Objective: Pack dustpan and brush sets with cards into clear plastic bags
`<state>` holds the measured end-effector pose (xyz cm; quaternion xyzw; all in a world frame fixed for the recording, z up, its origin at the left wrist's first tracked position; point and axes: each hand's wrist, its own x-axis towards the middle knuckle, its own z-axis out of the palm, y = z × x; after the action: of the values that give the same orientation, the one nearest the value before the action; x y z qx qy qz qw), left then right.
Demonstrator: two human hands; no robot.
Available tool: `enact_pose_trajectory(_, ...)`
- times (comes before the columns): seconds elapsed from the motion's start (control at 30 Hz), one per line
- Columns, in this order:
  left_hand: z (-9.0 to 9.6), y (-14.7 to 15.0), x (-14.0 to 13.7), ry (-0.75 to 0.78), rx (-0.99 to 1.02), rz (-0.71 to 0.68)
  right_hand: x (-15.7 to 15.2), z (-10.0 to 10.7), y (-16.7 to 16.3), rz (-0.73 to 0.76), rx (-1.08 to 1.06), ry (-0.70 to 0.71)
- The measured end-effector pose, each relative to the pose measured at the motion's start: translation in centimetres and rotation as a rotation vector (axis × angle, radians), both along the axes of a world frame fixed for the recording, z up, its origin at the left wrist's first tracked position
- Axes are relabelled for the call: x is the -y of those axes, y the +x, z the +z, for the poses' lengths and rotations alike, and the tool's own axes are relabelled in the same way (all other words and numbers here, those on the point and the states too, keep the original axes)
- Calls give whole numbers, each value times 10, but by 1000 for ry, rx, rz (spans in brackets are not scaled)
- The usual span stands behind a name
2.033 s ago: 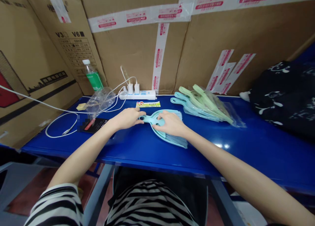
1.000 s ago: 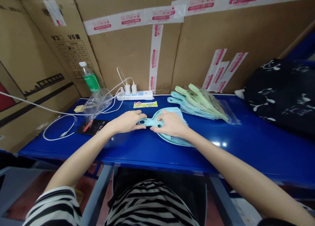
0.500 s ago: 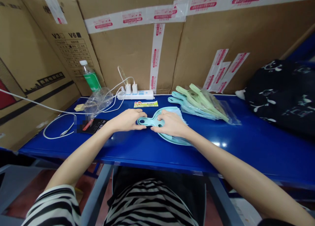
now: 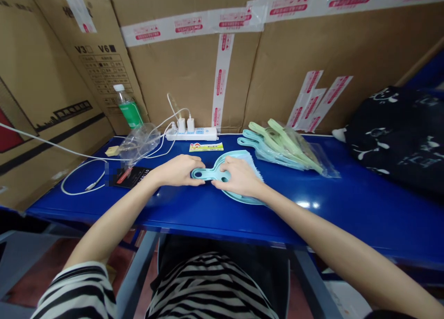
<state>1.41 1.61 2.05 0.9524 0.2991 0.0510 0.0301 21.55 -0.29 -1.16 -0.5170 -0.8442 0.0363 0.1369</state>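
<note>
A light-blue dustpan (image 4: 239,198) lies on the blue table in front of me, with a matching hand brush (image 4: 215,172) nested in it. The brush's pale bristles (image 4: 255,165) point to the right. My left hand (image 4: 181,169) is closed around the handle end, thumb in front and fingers behind. My right hand (image 4: 240,176) grips across the place where handle and pan meet, covering part of both pieces. Whether either hand holds one piece or both is hidden.
Bagged green and blue brush-and-dustpan sets (image 4: 280,145) lie behind to the right. A power strip (image 4: 192,134), a yellow-green packet (image 4: 206,146), cables, a bottle (image 4: 129,108) and a dark timer display (image 4: 133,176) are left and back. A black patterned bag (image 4: 398,138) sits far right.
The handle end sits very slightly further left in my left hand. Both hands keep nearly the same grip, and the camera has shifted a little.
</note>
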Motion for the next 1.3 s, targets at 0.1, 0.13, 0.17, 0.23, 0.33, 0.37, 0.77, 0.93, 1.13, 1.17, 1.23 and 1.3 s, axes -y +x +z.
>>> enact_pose_trajectory(0.1, -2, 1, 0, -31, 46, -20, -2, -1, 2, 53, 1, 0)
enact_pose_trajectory(0.13, -3, 1, 0, -36, 64, -21, -2, -1, 3, 55, 4, 2)
enact_pose_trajectory(0.17, -4, 2, 0, -36, 78, -17, -2, -1, 3, 52, 6, -1)
enact_pose_trajectory(0.23, -8, 3, 1, -29, 90, -5, -3, -1, 5, 46, 4, -28)
enact_pose_trajectory(0.33, -12, 5, 1, -33, 100, 1, -4, -3, 6, 53, -16, -88)
enact_pose_trajectory(0.37, -14, 5, 1, -39, 105, 0, -5, -3, 6, 52, -27, -97)
enact_pose_trajectory(0.77, -6, 4, 1, -70, 81, -55, -2, -7, 2, 7, -86, -72)
enact_pose_trajectory(0.93, -4, 1, 1, -62, 125, -46, 0, -7, 0, -38, -100, -34)
enact_pose_trajectory(1.13, -8, 2, 2, -42, 148, -14, -5, -6, 4, 30, -100, -49)
enact_pose_trajectory(1.17, -9, 3, 2, -38, 146, 0, -5, -5, 4, 34, -83, -41)
enact_pose_trajectory(1.23, -11, 4, 2, -32, 130, 25, -3, -5, 4, 37, -37, -6)
enact_pose_trajectory(1.3, -11, 4, 2, -31, 108, 43, 1, -4, 4, 44, 10, 54)
